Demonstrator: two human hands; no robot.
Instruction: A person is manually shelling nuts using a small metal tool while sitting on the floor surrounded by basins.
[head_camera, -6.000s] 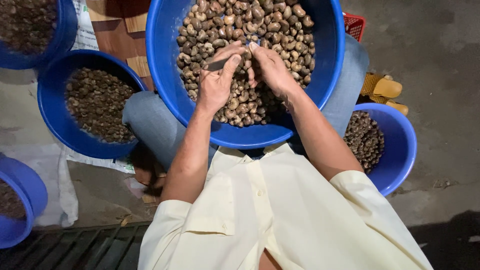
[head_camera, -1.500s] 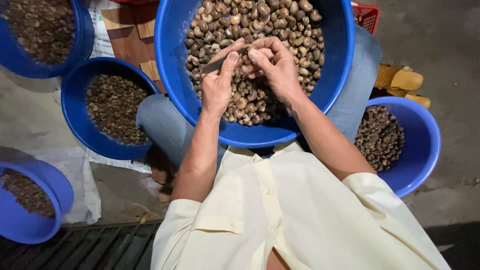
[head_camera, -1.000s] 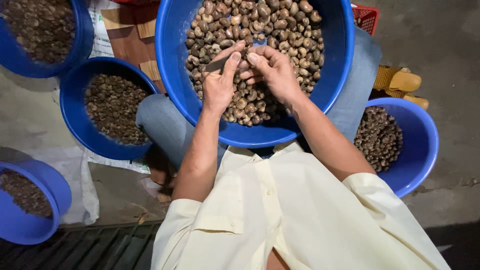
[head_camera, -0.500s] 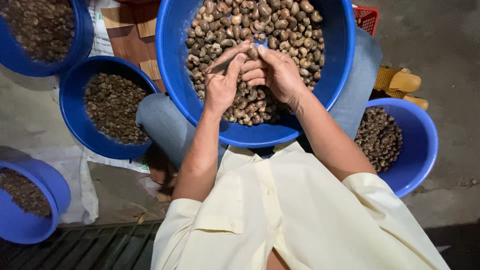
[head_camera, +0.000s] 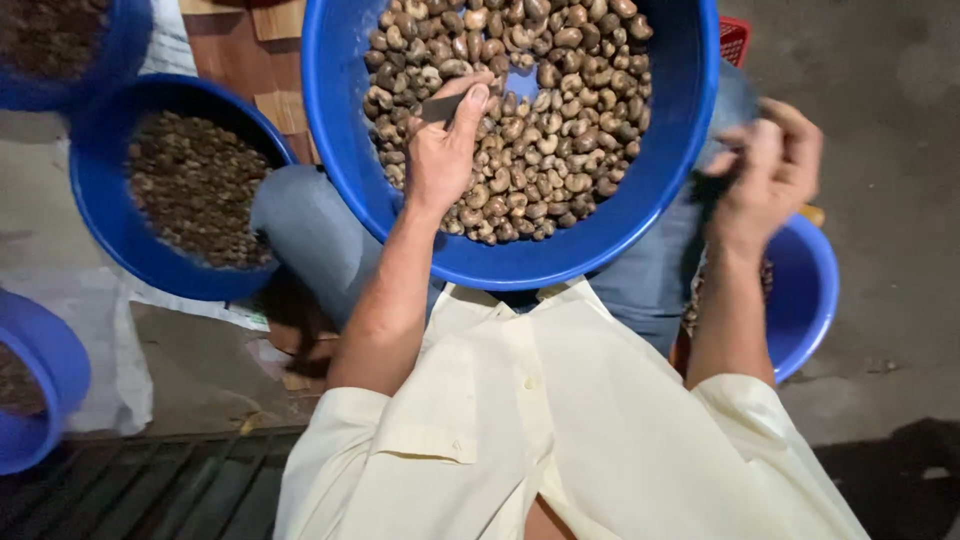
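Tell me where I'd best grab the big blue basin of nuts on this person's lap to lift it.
Probably by the rim of the big blue basin, one hand on each side, coming from left and right. It is round, wide and heaped with nuts, so opposite grips should keep it level. The left hand rests inside; the right hand is beyond the rim.

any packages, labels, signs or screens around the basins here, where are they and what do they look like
No labels, signs or screens show.
White sack or sheet: flat on the floor at left, under the side basins, crumpled.
Red crate: only a corner shows, behind the big blue basin, with a grid wall.
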